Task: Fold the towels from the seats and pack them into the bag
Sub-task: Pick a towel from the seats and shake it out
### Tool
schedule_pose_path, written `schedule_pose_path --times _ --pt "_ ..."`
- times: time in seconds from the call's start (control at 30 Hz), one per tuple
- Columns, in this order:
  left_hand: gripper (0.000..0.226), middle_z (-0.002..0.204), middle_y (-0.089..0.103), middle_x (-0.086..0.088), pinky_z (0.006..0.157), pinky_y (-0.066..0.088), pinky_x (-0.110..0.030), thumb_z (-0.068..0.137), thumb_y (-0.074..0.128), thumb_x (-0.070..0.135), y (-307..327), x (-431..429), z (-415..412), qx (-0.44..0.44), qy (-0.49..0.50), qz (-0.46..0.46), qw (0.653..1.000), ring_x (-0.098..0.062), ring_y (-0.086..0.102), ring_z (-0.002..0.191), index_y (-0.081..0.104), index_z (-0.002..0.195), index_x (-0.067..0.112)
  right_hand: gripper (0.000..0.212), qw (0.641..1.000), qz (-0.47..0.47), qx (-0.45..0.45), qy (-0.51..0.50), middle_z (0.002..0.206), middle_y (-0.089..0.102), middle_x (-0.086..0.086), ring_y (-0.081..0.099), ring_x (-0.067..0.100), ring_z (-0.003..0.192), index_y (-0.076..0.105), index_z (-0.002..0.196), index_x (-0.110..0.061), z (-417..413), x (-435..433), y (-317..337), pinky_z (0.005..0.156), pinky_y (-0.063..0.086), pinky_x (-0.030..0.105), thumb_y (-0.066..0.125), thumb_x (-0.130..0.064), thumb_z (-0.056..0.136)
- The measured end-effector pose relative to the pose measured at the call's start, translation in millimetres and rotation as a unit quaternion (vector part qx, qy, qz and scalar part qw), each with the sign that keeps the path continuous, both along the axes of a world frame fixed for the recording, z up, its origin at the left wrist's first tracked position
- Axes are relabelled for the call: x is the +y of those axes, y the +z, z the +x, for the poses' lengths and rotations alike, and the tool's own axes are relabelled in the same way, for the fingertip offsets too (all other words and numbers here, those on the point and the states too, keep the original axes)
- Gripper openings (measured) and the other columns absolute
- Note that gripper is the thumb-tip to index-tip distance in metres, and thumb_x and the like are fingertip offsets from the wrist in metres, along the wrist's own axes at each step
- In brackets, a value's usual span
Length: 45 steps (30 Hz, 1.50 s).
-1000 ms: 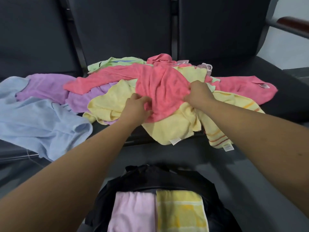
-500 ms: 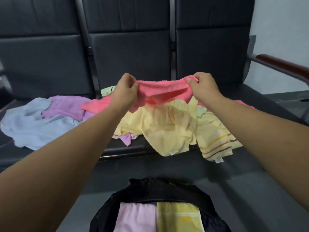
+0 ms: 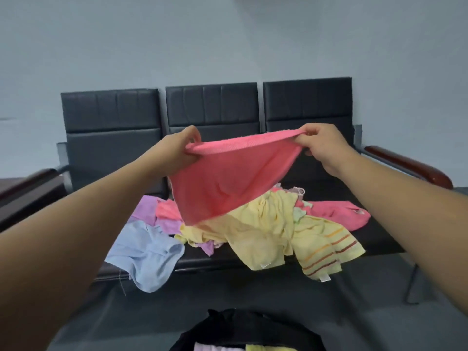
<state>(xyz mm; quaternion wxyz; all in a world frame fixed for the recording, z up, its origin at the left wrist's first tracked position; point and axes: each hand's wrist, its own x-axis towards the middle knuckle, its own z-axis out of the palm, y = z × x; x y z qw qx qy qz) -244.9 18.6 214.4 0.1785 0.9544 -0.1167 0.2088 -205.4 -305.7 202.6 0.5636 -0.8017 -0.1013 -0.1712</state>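
Now, you have the pink towel [image 3: 228,183] up in the air in front of the row of seats [image 3: 210,107], level with the backrests and above the heap of loose towels [image 3: 258,231] lying on the cushions; your left hand [image 3: 186,145] pinches one end of its upper edge between thumb and curled fingers, and your right hand [image 3: 320,145] pinches the other end the same way. That held edge runs side to side, roughly parallel with the backrests and a touch higher at your right; I judge it to be the towel's long axis, though the lower part is blurred and bunched, so you cannot be sure. The body hangs skewed, tapering down towards the left-hand side of the seats rather than dropping square. To do this step well, draw your hands apart until the edge goes taut, check that each pinch sits on a true corner, and let the cloth fall flat before you bring the corners together; fold clear of the heap, or the low tip may snag it. The bag [image 3: 228,330] sits on the floor in front of the seats, nearest you, with folded towels showing inside.
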Motion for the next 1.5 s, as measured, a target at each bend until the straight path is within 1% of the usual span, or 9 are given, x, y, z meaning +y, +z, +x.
schedule_pose_path --times 0.13,0.23,0.3,0.5,0.77,0.97,1.1,1.3,1.5 --pt "0.022 0.082 0.07 -0.004 0.067 0.047 -0.026 0.081 0.079 0.027 41.1 4.2 -20.5 0.064 -0.063 -0.177 0.98 -0.016 0.061 0.073 0.073 0.094 0.011 0.007 0.984 0.156 0.027 0.078 0.092 0.072 0.005 0.067 0.022 0.091 0.074 0.1 -0.014 -22.2 -7.6 33.9 0.081 0.057 0.04 0.069 -0.014 0.095" --pt "0.052 0.087 0.076 -0.004 0.075 0.061 -0.031 0.052 0.097 0.032 71.3 5.1 -45.2 0.227 -0.281 -0.453 0.815 -0.015 0.073 0.076 0.079 0.096 0.012 0.025 0.921 0.329 0.055 0.203 0.1 0.074 0.007 0.071 0.022 0.096 0.072 0.109 -0.008 -41.5 -18.3 59.5 0.093 0.057 0.04 0.075 -0.021 0.088" --pt "0.036 0.087 0.077 -0.003 0.076 0.061 -0.03 0.059 0.089 0.024 84.0 -1.1 -56.2 0.246 -0.34 -0.488 0.765 -0.014 0.074 0.079 0.082 0.093 0.015 0.026 0.893 0.361 0.083 0.255 0.098 0.075 0.005 0.072 0.019 0.094 0.075 0.1 -0.011 -50.2 -23.8 69.6 0.092 0.059 0.037 0.077 -0.029 0.081" --pt "0.018 0.058 0.051 -0.002 0.045 0.044 -0.019 0.088 0.075 0.019 85.2 1.6 -58.8 0.188 -0.114 -0.344 0.913 -0.008 0.049 0.043 0.064 0.081 0.006 0.031 0.982 0.149 0.102 0.054 0.098 0.076 0.015 0.075 0.021 0.072 0.07 0.107 0.001 -45.6 -30.1 57.5 0.065 0.059 0.032 0.082 -0.015 0.084" --pt "0.009 0.063 0.052 0.003 0.048 0.043 -0.015 0.091 0.076 0.018 65.9 15.9 -56.2 0.136 -0.035 -0.219 0.965 -0.006 0.049 0.053 0.07 0.086 0.013 0.019 0.992 0.05 0.114 0.028 0.089 0.076 0.012 0.075 0.033 0.093 0.076 0.093 -0.002 -44.9 -35.9 49.0 0.073 0.057 0.034 0.085 -0.01 0.078" --pt "0.018 0.076 0.07 -0.002 0.057 0.043 -0.014 0.095 0.067 0.03 62.1 13.3 -57.6 0.07 0.033 0.008 0.997 -0.009 0.058 0.064 0.079 0.092 0.017 0.027 0.989 -0.114 0.053 -0.08 0.078 0.065 0.005 0.058 0.018 0.069 0.067 0.079 -0.01 -49.0 -35.0 38.3 0.055 0.044 0.028 0.088 -0.026 0.079" --pt "0.029 0.067 0.065 -0.002 0.06 0.042 -0.024 0.095 0.061 0.025 59.4 9.7 -54.9 0.065 0.041 0.087 0.993 -0.015 0.053 0.062 0.071 0.069 0.019 0.023 0.991 -0.053 0.07 -0.099 0.072 0.063 0.008 0.051 0.018 0.058 0.067 0.082 -0.007 -39.9 -35.9 35.3 0.053 0.044 0.029 0.088 -0.018 0.079" --pt "0.021 0.072 0.063 -0.005 0.064 0.062 -0.03 0.101 0.057 0.007 49.5 11.6 -52.9 0.16 -0.067 -0.166 0.971 -0.014 0.065 0.057 0.069 0.108 0.023 0.013 0.958 0.238 0.157 0.037 0.082 0.066 0.015 0.067 0.02 0.075 0.064 0.087 0.002 -38.1 -30.0 33.7 0.065 0.062 0.024 0.065 0.015 0.088" --pt "0.026 0.073 0.061 -0.007 0.065 0.061 -0.029 0.102 0.041 -0.006 45.6 -2.4 -59.2 0.233 -0.189 -0.342 0.891 -0.012 0.061 0.059 0.063 0.093 0.007 0.011 0.906 0.348 0.193 0.146 0.088 0.067 0.015 0.067 0.021 0.087 0.066 0.092 0.007 -39.5 -15.5 26.5 0.077 0.063 0.027 0.059 0.016 0.09"
